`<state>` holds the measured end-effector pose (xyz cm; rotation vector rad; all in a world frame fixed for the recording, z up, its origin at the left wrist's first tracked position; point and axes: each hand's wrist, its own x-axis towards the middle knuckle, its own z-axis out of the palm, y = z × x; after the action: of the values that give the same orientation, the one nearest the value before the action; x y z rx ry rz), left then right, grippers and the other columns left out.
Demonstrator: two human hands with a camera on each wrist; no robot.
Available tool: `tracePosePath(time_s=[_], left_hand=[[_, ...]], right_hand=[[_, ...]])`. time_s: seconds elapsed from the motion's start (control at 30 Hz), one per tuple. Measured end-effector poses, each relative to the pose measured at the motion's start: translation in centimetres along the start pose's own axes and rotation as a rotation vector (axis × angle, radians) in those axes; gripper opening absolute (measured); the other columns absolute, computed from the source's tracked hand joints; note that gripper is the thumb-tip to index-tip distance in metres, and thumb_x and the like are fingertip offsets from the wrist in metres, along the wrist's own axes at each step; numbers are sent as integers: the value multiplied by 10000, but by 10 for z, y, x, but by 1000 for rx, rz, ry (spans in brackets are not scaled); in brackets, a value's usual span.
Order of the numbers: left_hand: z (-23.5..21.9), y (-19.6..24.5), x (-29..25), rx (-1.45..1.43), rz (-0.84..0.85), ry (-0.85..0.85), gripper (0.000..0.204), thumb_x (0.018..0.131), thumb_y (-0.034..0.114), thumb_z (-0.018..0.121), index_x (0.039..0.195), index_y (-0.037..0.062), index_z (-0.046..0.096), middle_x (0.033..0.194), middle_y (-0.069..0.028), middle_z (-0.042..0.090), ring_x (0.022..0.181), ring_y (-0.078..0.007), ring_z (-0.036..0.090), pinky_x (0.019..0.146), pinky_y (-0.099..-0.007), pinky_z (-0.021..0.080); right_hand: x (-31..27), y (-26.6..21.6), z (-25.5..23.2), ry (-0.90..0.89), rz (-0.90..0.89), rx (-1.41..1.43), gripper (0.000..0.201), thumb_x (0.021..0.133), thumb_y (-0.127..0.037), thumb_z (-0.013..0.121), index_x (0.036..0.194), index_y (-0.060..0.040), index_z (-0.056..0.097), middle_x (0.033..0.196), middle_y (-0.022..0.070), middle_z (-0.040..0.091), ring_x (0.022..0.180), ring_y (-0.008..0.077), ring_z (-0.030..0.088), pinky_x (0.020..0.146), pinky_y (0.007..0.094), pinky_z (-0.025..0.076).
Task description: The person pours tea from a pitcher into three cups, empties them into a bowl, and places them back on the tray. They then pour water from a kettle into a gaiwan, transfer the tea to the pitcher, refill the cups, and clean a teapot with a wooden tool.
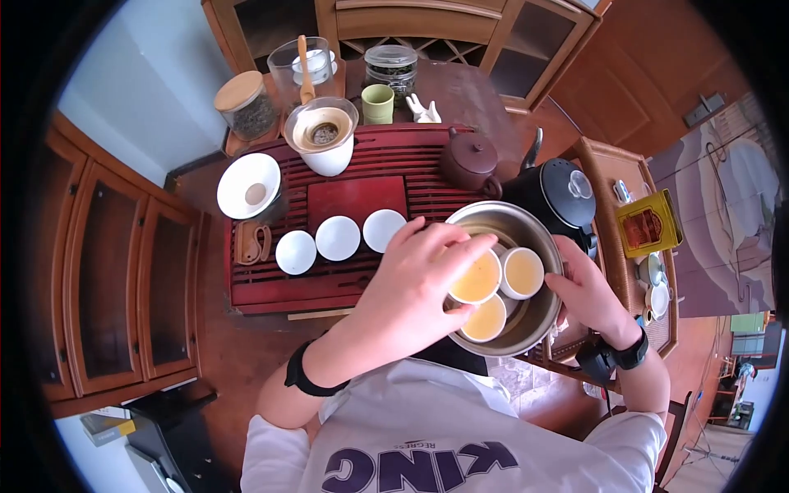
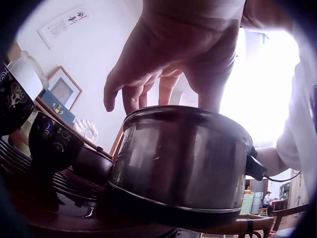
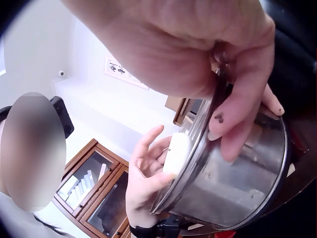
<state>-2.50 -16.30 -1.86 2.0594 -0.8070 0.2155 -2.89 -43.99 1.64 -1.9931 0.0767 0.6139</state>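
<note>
My right hand (image 1: 588, 287) grips the rim of a steel pot (image 1: 538, 324) at its right side, thumb and fingers over the edge. Inside the pot are three small white cups with yellow liquid. My left hand (image 1: 423, 271) reaches over the pot and holds one teacup (image 1: 477, 281) between thumb and fingers. In the right wrist view this white cup (image 3: 177, 152) shows at the pot's rim. Beside it in the pot are a second cup (image 1: 523, 273) and a third cup (image 1: 483, 319). From the left wrist, the left fingers dip behind the pot wall (image 2: 178, 158).
A slatted red tea tray (image 1: 271, 283) carries a row of three white cups (image 1: 338, 238), a strainer on a white pitcher (image 1: 329, 156), a white bowl-shaped vessel (image 1: 249, 185) and a brown teapot (image 1: 472, 160). A black kettle (image 1: 559, 197) stands right of the tray; jars stand behind.
</note>
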Motion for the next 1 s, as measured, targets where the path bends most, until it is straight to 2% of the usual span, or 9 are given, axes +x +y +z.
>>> tracePosePath(time_s=[0.17,0.2,0.27,0.33,0.4,0.8,0.9,0.97,1.0], left_hand=[[-4,-4,4,30,-26,42,667,685,80,837,1307,105,598,1191,-117,582,1105,-318,571,961,-415,483],[-2,-6,4,26,-20,38,667,685,80,837,1307,105,598,1191,-117,582,1105,-318,571,961,-415,483],[1,-8,4,11,-26,36,690,692,121,833,1328,109,567,1147,-115,556,1099,-326,550,1062,-502,386],[2,-7,6,-1,-31,27,683,688,109,833,1320,107,573,1153,-117,557,1104,-328,547,1029,-492,409],[2,-6,8,6,-58,46,650,690,60,838,1297,99,606,1192,-111,584,1094,-304,595,944,-403,500],[2,-11,14,29,-73,90,690,694,70,842,1334,100,586,1234,-131,592,1145,-317,590,985,-416,486],[-1,-7,24,68,-46,38,698,696,79,834,1344,98,576,1231,-134,593,1164,-325,576,1023,-426,454],[-3,-5,32,120,-9,-1,709,694,70,825,1354,99,567,1225,-134,594,1162,-328,572,1037,-429,439],[-4,-4,37,173,28,-39,719,692,62,815,1363,99,559,1219,-133,596,1160,-332,568,1051,-431,424]], right_hand=[[15,-8,0,51,19,7,488,925,12,487,1402,-3,387,958,101,638,641,119,658,442,248,558],[17,-9,0,55,18,3,488,923,9,488,1400,-2,389,958,101,635,639,118,653,441,249,559],[22,-5,-2,48,-8,0,492,922,4,486,1403,-2,381,946,97,632,626,118,646,444,249,564],[24,-6,0,44,-10,-8,495,927,2,479,1409,-1,367,941,98,632,633,121,651,449,250,570],[24,-11,1,45,-2,6,489,946,-12,480,1417,-1,352,931,100,633,641,124,658,454,254,576],[25,-8,9,78,-63,44,549,978,-84,556,1462,-37,301,978,122,660,759,146,683,524,269,585],[25,-4,9,100,-154,-78,644,928,-93,634,1471,-42,290,1065,156,675,822,183,693,629,310,593],[29,5,11,224,-405,-217,734,841,-86,708,1463,-44,322,1145,191,667,936,270,701,799,368,576],[29,3,11,228,-407,-214,734,841,-86,708,1463,-44,322,1145,191,667,936,270,701,799,368,576]])
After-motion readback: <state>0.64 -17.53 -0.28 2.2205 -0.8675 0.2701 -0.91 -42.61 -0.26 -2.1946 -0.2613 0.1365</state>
